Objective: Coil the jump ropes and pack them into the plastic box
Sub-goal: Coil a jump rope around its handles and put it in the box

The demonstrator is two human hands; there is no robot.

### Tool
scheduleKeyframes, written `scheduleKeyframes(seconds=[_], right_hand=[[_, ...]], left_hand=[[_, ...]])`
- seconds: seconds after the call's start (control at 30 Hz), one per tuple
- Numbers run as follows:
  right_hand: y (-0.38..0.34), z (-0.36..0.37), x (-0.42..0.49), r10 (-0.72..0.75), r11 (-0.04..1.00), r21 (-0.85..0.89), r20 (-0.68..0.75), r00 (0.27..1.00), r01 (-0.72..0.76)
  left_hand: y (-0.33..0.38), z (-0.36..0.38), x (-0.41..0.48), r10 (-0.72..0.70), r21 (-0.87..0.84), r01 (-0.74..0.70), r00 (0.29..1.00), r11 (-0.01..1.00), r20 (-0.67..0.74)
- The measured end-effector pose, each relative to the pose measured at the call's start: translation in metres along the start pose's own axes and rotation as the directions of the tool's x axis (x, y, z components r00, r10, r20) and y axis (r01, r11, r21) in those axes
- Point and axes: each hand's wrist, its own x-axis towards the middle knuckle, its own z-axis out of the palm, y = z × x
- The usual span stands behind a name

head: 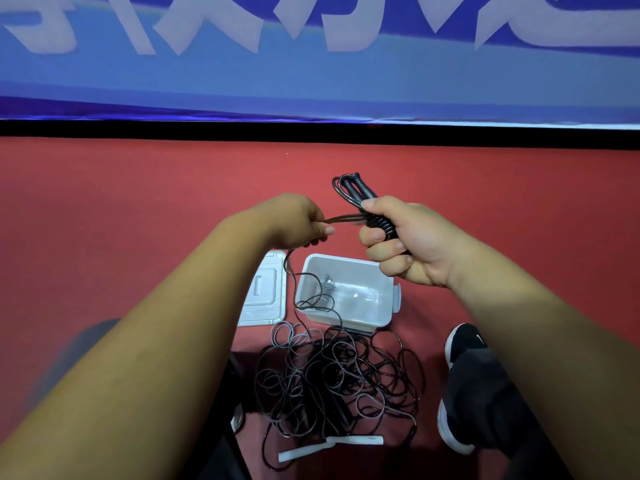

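Right hand: our right hand [412, 244], right of centre, was curled tight round the black handles [356, 188] of one jump rope, which had cord wound round them in close turns.
Left hand: our left hand [294, 220], just left of centre, pinched a few strands of the cord [346, 218], which ran taut across to the right hand.
Trailing cord: from the left hand it dropped past the box's left edge into the pile.
Plastic box: the plastic box [346, 318] sat open on the red floor [138, 188] below the hands; we could not make out the small item inside.
Lid: the lid [265, 292] lay flat just beside the box, on its left.
Other ropes: a tangle of ropes [332, 375] lay at lower centre, reaching the box's near wall, with white handles [332, 445] at its bottom edge.
Shoe: a black shoe [464, 341] showed at lower right.
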Motion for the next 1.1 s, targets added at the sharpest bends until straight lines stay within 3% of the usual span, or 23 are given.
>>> scheduleKeyframes(seconds=[0.13,0.27,0.37,0.47,0.57,0.67,0.87,1.03,1.1], right_hand=[[0.002,-0.003,-0.003,0.087,0.995,-0.059,0.068,0.994,-0.083],[0.004,-0.005,-0.009,0.21,0.975,-0.118,0.244,0.947,-0.186],[0.009,-0.009,-0.01,0.303,0.953,-0.151,0.412,0.86,-0.263],[0.014,-0.01,-0.008,0.396,0.914,-0.167,0.564,0.724,-0.37],[0.021,-0.01,-0.004,0.449,0.883,-0.178,0.593,0.668,-0.435],[0.026,-0.01,-0.002,0.477,0.874,-0.197,0.523,0.706,-0.444],[0.029,-0.006,0.007,0.43,0.901,-0.195,0.275,0.86,-0.388],[0.028,-0.008,0.016,0.341,0.94,-0.069,0.113,0.933,-0.335],[0.027,-0.01,0.019,0.293,0.956,-0.007,0.051,0.955,-0.293]], left_hand=[[0.004,-0.003,0.001,0.008,-0.087,-0.013,0.998,0.996,-0.062],[0.006,-0.005,-0.005,0.066,-0.332,-0.08,0.996,0.94,-0.054],[0.007,-0.005,-0.008,0.162,-0.446,-0.134,0.986,0.885,0.026],[0.012,-0.006,-0.008,0.188,-0.548,-0.136,0.981,0.826,0.039],[0.015,-0.008,-0.008,0.224,-0.549,-0.189,0.975,0.814,-0.004],[0.016,-0.012,-0.009,0.23,-0.556,-0.231,0.97,0.799,-0.073],[0.024,-0.016,-0.014,0.234,-0.511,-0.319,0.946,0.798,-0.225],[0.021,-0.022,-0.015,0.235,-0.374,-0.363,0.909,0.854,-0.344],[0.019,-0.024,-0.015,0.268,-0.227,-0.374,0.88,0.899,-0.391]])
